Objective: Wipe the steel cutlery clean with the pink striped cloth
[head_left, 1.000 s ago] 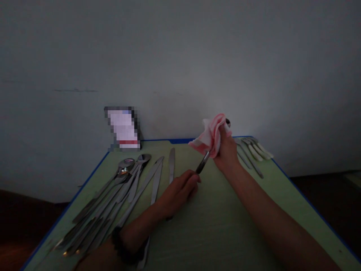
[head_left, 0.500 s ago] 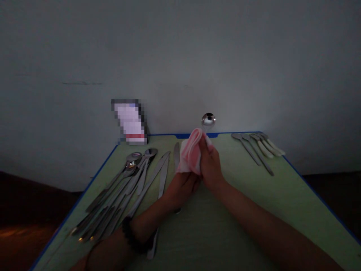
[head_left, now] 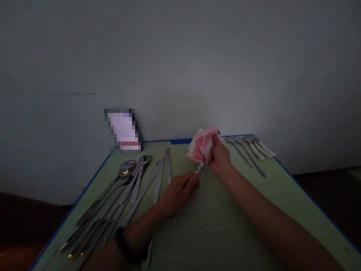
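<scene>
My left hand (head_left: 179, 190) is closed around the handle end of a metal spoon (head_left: 200, 169) just above the green table (head_left: 225, 226). My right hand (head_left: 220, 158) grips a pink and white cloth (head_left: 203, 144) that is wrapped round the spoon's upper part. The spoon's bowl is hidden inside the cloth, with only a dark tip showing at the cloth's top right. A short stretch of shiny handle shows between the two hands.
A spread of spoons and knives (head_left: 124, 195) lies on the left of the table. A few pieces of cutlery (head_left: 251, 150), some with pale handles, lie at the back right. A blurred-out box (head_left: 124, 130) stands against the wall. The table has a blue edge.
Half a second ago the cloth was low on the handle against my left hand with the spoon's bowl bare. The cloth has slid up over the bowl, and the hands have moved apart.
</scene>
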The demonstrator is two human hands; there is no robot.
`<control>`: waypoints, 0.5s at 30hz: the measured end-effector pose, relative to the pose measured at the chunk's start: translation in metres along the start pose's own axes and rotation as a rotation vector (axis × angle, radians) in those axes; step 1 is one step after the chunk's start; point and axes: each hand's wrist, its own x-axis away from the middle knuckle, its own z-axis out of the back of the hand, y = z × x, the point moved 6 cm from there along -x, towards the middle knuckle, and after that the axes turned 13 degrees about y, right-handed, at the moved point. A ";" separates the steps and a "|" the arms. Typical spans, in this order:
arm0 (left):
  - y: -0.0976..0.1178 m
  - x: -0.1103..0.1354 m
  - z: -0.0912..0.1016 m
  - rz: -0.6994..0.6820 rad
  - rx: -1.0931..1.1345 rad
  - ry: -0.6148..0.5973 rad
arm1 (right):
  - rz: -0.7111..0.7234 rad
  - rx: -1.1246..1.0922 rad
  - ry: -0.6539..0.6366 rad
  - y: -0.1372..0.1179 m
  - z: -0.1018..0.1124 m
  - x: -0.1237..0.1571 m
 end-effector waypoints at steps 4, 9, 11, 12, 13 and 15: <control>-0.002 0.001 -0.001 0.025 0.018 -0.033 | 0.196 0.040 -0.149 -0.023 -0.008 -0.005; -0.009 0.002 -0.007 0.116 0.242 -0.077 | 0.591 0.316 -0.261 -0.042 -0.016 0.018; -0.013 0.001 -0.008 0.152 0.301 -0.060 | 0.716 0.422 -0.322 -0.048 -0.021 0.029; -0.015 0.001 -0.008 0.162 0.294 -0.049 | 0.776 0.469 -0.365 -0.051 -0.024 0.034; -0.016 0.001 -0.008 0.167 0.274 -0.038 | 0.832 0.510 -0.415 -0.055 -0.026 0.039; -0.018 0.001 -0.007 0.164 0.236 -0.027 | 0.920 0.569 -0.518 -0.063 -0.031 0.046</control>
